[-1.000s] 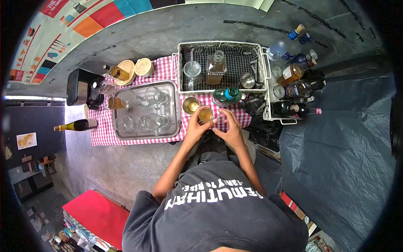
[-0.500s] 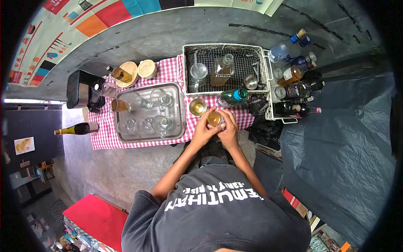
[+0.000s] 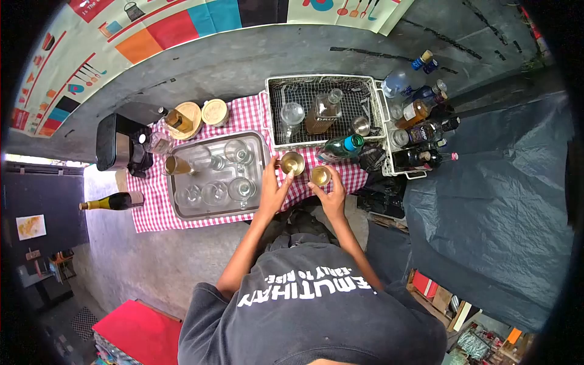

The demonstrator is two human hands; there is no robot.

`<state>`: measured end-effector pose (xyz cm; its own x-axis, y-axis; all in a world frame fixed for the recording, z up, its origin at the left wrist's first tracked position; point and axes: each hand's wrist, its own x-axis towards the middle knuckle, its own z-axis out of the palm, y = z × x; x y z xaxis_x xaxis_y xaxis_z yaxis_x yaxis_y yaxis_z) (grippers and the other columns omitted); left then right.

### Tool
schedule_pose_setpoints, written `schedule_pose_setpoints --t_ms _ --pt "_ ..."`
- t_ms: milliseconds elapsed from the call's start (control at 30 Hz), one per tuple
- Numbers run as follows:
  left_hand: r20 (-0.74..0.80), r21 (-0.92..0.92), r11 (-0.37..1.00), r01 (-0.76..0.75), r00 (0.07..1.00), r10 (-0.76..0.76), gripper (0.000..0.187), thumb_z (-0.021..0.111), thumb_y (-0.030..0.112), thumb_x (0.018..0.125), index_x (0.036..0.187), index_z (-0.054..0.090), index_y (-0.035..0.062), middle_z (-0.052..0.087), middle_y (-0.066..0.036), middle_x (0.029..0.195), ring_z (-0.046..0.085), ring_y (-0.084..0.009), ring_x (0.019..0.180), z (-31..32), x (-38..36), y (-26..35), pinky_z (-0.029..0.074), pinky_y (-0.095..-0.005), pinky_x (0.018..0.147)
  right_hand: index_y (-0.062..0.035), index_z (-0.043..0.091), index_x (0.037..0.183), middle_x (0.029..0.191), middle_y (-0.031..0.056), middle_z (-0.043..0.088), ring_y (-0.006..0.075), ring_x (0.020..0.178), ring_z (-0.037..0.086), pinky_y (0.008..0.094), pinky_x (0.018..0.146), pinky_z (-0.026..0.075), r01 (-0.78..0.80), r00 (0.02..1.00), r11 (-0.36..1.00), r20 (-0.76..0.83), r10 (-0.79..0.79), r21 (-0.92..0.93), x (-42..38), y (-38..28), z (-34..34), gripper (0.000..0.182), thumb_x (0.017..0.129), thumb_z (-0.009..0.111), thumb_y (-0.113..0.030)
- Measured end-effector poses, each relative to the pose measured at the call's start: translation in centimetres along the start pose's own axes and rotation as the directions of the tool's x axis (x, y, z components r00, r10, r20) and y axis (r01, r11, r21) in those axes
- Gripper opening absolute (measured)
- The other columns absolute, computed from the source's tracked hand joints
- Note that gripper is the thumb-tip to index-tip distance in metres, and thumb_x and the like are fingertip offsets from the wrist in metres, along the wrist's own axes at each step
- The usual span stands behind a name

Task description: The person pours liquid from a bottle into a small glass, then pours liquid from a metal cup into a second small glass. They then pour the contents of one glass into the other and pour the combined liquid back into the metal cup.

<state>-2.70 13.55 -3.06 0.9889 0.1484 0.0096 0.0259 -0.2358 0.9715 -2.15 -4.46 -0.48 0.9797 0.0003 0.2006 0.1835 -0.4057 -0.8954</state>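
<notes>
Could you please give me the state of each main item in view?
Metal cup: upright, contents unclear
Small glass: upright, amber liquid inside
Left hand: closed on the metal cup
Right hand: closed on the small glass
Serving tray: bearing clear glassware
Wire basket: holding glassware

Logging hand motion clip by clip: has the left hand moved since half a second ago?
Yes. The left hand has shifted leftward, closer to the right edge of the tray, and is now at the metal cup.

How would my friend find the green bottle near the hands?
Find the white wire basket. At its near edge, just beyond the right hand, is the green bottle. Green colour and a bright blue top set it apart from the BRUT bottle inside.
</notes>
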Motion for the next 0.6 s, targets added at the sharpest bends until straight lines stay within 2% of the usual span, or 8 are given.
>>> schedule_pose_setpoints --t_ms 67,100,167,300,367,500,567,600 --pt "0.015 0.211 0.972 -0.107 0.994 0.106 0.078 0.072 0.034 0.083 0.139 0.034 -0.0059 0.048 -0.024 0.13 0.045 -0.0375 0.122 -0.6 0.9 -0.1 0.035 -0.043 0.104 -0.0007 0.055 0.122 0.114 0.015 0.062 0.0276 0.108 0.06 0.0374 0.091 0.047 -0.044 0.999 0.999 -0.008 0.044 0.032 -0.1 0.0 0.0 0.055 0.076 0.081 -0.017" --pt "0.041 0.261 0.956 -0.133 0.991 0.127 0.083 0.074 0.038 0.08 0.138 0.035 -0.0061 0.048 -0.025 0.127 0.045 -0.0396 0.121 -0.9 1.5 0.1 0.036 -0.0443 0.103 0.0 0.054 0.123 0.111 0.0128 0.064 0.0225 0.104 0.062 0.0344 0.092 0.047 -0.006 1.0 1.0 -0.025 0.006 0.002 -0.1 0.0 0.1 0.055 0.076 0.081 -0.014" --pt "0.067 0.356 0.912 -0.202 0.979 0.191 0.092 0.079 0.043 0.073 0.137 0.035 -0.0065 0.047 -0.026 0.128 0.045 -0.0405 0.121 -0.9 2.4 -1.0 0.037 -0.0453 0.102 0.0001 0.054 0.122 0.111 0.0131 0.064 0.0223 0.104 0.062 0.0345 0.092 0.047 -0.019 0.999 1.0 -0.033 0.019 0.012 -0.4 0.0 0.0 0.055 0.077 0.081 -0.014" --pt "0.188 0.38 0.881 -0.283 0.956 0.225 0.101 0.084 0.044 0.065 0.138 0.034 -0.0063 0.047 -0.026 0.128 0.044 -0.041 0.121 0.1 3.6 -2.7 0.037 -0.0463 0.103 0.0002 0.054 0.122 0.11 0.0132 0.064 0.0226 0.104 0.062 0.0347 0.092 0.047 -0.04 0.997 0.999 -0.067 0.04 0.004 -0.9 0.1 0.4 0.055 0.076 0.081 -0.015" --pt "0.245 0.451 0.817 -0.358 0.93 0.273 0.106 0.087 0.042 0.061 0.138 0.034 -0.0065 0.047 -0.026 0.129 0.045 -0.0414 0.12 0.7 3.9 -3.8 0.038 -0.0471 0.102 0.0004 0.054 0.121 0.109 0.0141 0.064 0.0235 0.104 0.063 0.0354 0.091 0.048 -0.012 0.996 0.999 -0.093 0.009 -0.036 -1.0 0.1 0.5 0.055 0.076 0.082 -0.015" --pt "0.256 0.427 0.856 -0.291 0.947 0.194 0.105 0.09 0.027 0.055 0.139 0.034 -0.0005 0.047 -0.023 0.132 0.047 -0.0423 0.12 1.4 4.5 -5.4 0.04 -0.0487 0.1 0.0004 0.054 0.12 0.108 0.0152 0.065 0.0249 0.102 0.064 0.0364 0.089 0.049 0.02 0.992 0.995 -0.123 -0.031 -0.096 -1.5 -0.5 0.3 0.055 0.075 0.082 -0.016" --pt "0.26 0.417 0.856 -0.304 0.943 0.209 0.103 0.09 0.019 0.053 0.139 0.035 0.0016 0.049 -0.022 0.13 0.049 -0.042 0.118 1.5 4.7 -5.3 0.041 -0.0471 0.099 -0.001 0.054 0.12 0.11 0.0174 0.063 0.0329 0.103 0.062 0.0415 0.086 0.049 -0.039 0.995 0.998 -0.091 0.034 -0.049 -1.8 -0.9 0.1 0.059 0.074 0.083 -0.025" --pt "0.276 0.409 0.857 -0.313 0.938 0.21 0.102 0.09 0.017 0.053 0.137 0.036 0.0009 0.051 -0.022 0.128 0.05 -0.0417 0.117 1.5 4.9 -5.6 0.042 -0.046 0.098 -0.0016 0.055 0.12 0.11 0.0168 0.063 0.0326 0.103 0.062 0.0418 0.086 0.049 -0.012 0.995 0.997 -0.105 0.004 -0.07 -2.0 -0.9 -0.1 0.058 0.075 0.082 -0.025"
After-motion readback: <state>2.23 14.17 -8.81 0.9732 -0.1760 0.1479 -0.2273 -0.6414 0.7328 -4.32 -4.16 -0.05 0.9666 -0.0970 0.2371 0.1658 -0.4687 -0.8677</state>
